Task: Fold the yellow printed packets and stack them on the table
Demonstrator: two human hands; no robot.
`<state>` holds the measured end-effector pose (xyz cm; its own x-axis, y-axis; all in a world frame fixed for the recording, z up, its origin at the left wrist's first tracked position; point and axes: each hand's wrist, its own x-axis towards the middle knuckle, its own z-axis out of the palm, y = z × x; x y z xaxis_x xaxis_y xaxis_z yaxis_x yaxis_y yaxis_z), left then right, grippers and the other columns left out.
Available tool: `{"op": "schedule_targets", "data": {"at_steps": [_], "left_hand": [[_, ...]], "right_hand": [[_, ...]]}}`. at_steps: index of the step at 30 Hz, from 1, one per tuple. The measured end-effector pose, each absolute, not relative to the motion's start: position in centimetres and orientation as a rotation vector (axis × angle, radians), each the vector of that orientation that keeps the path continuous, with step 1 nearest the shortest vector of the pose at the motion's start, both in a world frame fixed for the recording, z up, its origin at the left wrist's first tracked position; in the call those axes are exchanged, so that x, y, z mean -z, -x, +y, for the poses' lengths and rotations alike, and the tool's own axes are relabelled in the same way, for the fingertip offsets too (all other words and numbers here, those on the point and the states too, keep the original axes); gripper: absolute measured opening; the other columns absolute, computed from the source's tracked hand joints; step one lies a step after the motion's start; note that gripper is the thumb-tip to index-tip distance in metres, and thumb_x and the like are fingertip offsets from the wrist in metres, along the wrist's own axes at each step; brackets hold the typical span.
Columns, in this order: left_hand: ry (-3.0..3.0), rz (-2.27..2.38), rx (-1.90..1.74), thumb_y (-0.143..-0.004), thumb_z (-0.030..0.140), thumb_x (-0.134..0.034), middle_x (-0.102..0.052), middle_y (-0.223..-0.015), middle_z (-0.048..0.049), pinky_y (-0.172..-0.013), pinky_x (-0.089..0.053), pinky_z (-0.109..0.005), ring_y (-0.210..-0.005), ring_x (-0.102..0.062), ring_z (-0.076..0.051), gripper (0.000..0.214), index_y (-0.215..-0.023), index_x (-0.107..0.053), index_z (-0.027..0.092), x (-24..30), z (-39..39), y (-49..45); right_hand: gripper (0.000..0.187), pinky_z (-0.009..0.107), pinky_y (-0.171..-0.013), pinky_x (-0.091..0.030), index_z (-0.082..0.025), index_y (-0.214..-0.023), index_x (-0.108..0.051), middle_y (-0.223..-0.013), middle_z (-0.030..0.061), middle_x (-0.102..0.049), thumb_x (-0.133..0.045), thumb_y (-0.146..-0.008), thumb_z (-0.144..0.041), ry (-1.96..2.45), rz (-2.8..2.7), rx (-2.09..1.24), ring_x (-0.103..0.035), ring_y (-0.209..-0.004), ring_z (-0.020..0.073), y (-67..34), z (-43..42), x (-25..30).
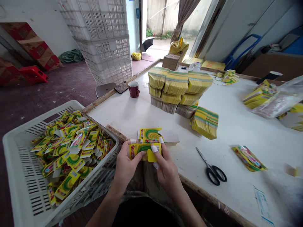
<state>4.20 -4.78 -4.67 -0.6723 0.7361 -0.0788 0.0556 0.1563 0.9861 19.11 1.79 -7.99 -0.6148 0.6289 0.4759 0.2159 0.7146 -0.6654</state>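
Between both hands is a small yellow-and-green printed carton [142, 148], held just off the table's front edge. My left hand [126, 162] grips its left end, thumb along the lower side. On the right end, my right hand [165, 164] pinches the carton near a yellow flap; white tape covers several fingertips. Just beyond the hands lies a stack of flat carton blanks [150, 134], its printed top one yellow and green. To my left stands a white plastic basket [23, 138] with a heap of similar cartons [73, 138] in it.
Bundled carton blanks [176, 83] are piled mid-table, with another bundle [205, 123] in front. Black-handled scissors [214, 173] and a printed packet [249, 158] lie to the right. A maroon mug [134, 90] and a phone [121, 87] sit near the left edge; white crates [104, 37] stand behind.
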Motion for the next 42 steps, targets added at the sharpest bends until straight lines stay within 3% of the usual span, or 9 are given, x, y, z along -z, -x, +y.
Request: {"op": "schedule_targets", "data": {"at_steps": [8,11,15,21,24,27,32,36,42], "left_hand": [[-0.402,1.449,-1.706,-0.067,0.031,-0.080,-0.074,-0.096,-0.0077,-0.074,-0.059,-0.032,-0.084,-0.072,-0.022,0.059,-0.116,-0.051,0.015,4.4,-4.5,-3.9],[-0.368,1.399,-1.685,-0.066,0.030,-0.081,-0.075,-0.089,-0.0054,-0.068,-0.059,-0.031,-0.077,-0.073,-0.021,0.059,-0.115,-0.051,0.015,4.5,-4.6,-3.7],[-0.362,1.386,-1.687,-0.066,0.030,-0.082,-0.074,-0.086,-0.0041,-0.067,-0.059,-0.030,-0.075,-0.073,-0.020,0.055,-0.110,-0.053,0.014,4.7,-4.7,-3.6],[-0.367,1.418,-1.722,-0.066,0.029,-0.082,-0.074,-0.083,-0.0021,-0.067,-0.058,-0.028,-0.074,-0.072,-0.019,0.054,-0.110,-0.053,0.015,4.2,-4.6,-3.3],[-0.403,1.436,-1.724,-0.068,0.031,-0.081,-0.074,-0.085,-0.0022,-0.068,-0.058,-0.027,-0.077,-0.072,-0.019,0.051,-0.109,-0.054,0.016,3.9,-4.5,-3.7],[-0.448,1.479,-1.729,-0.071,0.033,-0.078,-0.074,-0.089,-0.0032,-0.070,-0.058,-0.027,-0.079,-0.072,-0.019,0.044,-0.106,-0.057,0.016,3.9,-4.5,-4.4],[-0.495,1.506,-1.731,-0.074,0.031,-0.076,-0.073,-0.093,-0.0026,-0.072,-0.057,-0.026,-0.080,-0.071,-0.017,0.040,-0.107,-0.057,0.018,4.1,-4.9,-4.8],[-0.539,1.505,-1.692,-0.080,0.031,-0.071,-0.072,-0.095,-0.0020,-0.074,-0.056,-0.025,-0.083,-0.070,-0.016,0.035,-0.108,-0.056,0.019,4.7,-5.1,-5.4],[-0.605,1.683,-1.639,-0.080,0.036,-0.069,-0.070,-0.092,-0.0018,-0.073,-0.056,-0.029,-0.080,-0.068,-0.018,0.031,-0.104,-0.058,0.020,4.4,-5.4,-4.7]], "right_hand": [[0.039,0.044,-0.097,-0.053,-0.025,-0.129,-0.060,-0.151,0.0152,-0.038,-0.052,-0.092,-0.016,0.665,-2.233,-0.790,-0.047,-0.133,0.0314,-19.8,3.1,7.5],[0.032,0.043,-0.094,-0.053,-0.022,-0.118,-0.066,-0.143,0.0181,-0.048,-0.050,-0.091,-0.014,0.610,-2.308,-0.867,-0.054,-0.127,0.0302,-20.5,3.8,6.9],[0.031,0.043,-0.096,-0.051,-0.022,-0.114,-0.067,-0.140,0.0185,-0.050,-0.052,-0.089,-0.013,0.567,-2.385,-0.932,-0.054,-0.126,0.0285,-20.9,4.3,6.2],[0.033,0.047,-0.104,-0.045,-0.023,-0.122,-0.064,-0.150,0.0174,-0.041,-0.060,-0.089,-0.021,0.546,-2.233,-1.050,-0.040,-0.138,0.0318,-20.4,3.5,7.0],[0.034,0.046,-0.104,-0.046,-0.025,-0.126,-0.059,-0.145,0.0143,-0.048,-0.056,-0.092,-0.027,0.632,-1.880,-1.314,-0.048,-0.132,0.0285,-19.5,2.8,7.5],[0.050,0.044,-0.100,-0.050,-0.025,-0.140,-0.045,-0.143,0.0137,-0.050,-0.057,-0.092,-0.033,0.761,-1.567,-1.518,-0.053,-0.128,0.0266,-18.6,2.3,7.7],[0.065,0.048,-0.109,-0.041,-0.023,-0.149,-0.033,-0.149,0.0117,-0.045,-0.056,-0.092,-0.045,0.787,-1.497,-1.661,-0.043,-0.137,0.0279,-18.7,2.2,8.0],[0.057,0.047,-0.109,-0.041,-0.020,-0.145,-0.041,-0.141,0.0130,-0.054,-0.045,-0.096,-0.048,0.901,-1.587,-1.474,-0.048,-0.132,0.0277,-18.7,2.1,8.5],[0.045,0.037,-0.088,-0.054,-0.017,-0.138,-0.051,-0.113,0.0125,-0.071,-0.035,-0.100,-0.036,0.922,-1.798,-1.212,-0.067,-0.104,0.0248,-17.5,2.2,8.1]]}}
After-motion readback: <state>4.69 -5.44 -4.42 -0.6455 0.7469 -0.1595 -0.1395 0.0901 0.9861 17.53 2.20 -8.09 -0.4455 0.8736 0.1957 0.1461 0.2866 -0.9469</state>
